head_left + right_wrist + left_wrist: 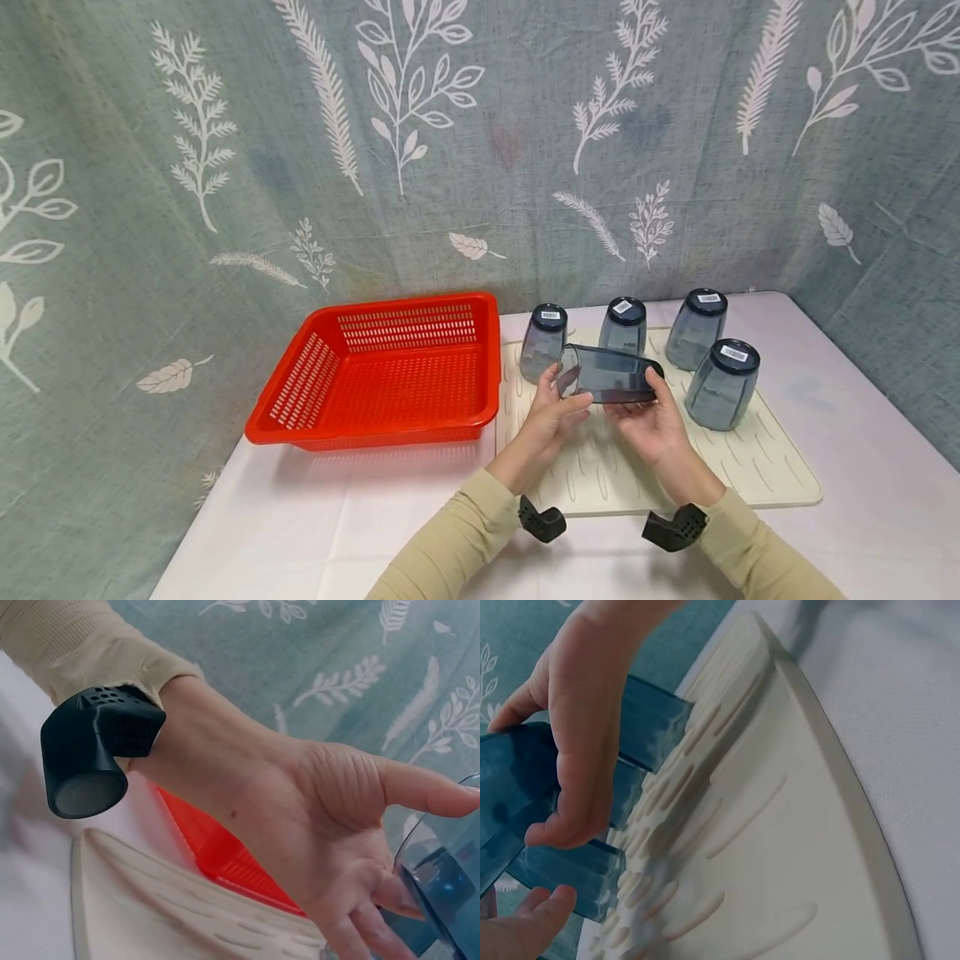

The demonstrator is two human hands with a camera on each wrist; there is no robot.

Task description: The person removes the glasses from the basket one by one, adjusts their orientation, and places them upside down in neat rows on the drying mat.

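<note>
A blue-grey tinted drinking glass point(611, 375) is held sideways above a cream mat point(645, 493), its mouth to the left and its dark base to the right. My left hand point(547, 427) grips it at the rim end, thumb on the near side. At the base end, my right hand point(654, 427) holds it with the thumb on top and fingers underneath. The left wrist view shows the right hand point(585, 742) curled round the glass point(514, 769). In the right wrist view, the left hand's thumb point(431, 791) lies along the rim.
Several matching glasses stand upside down on the mat: one point(542, 354) behind the left hand, others point(624, 321) point(696, 333) at the back, and one point(722, 390) to the right. A red plastic basket point(375, 435) sits left of the mat. A patterned curtain point(465, 167) hangs behind.
</note>
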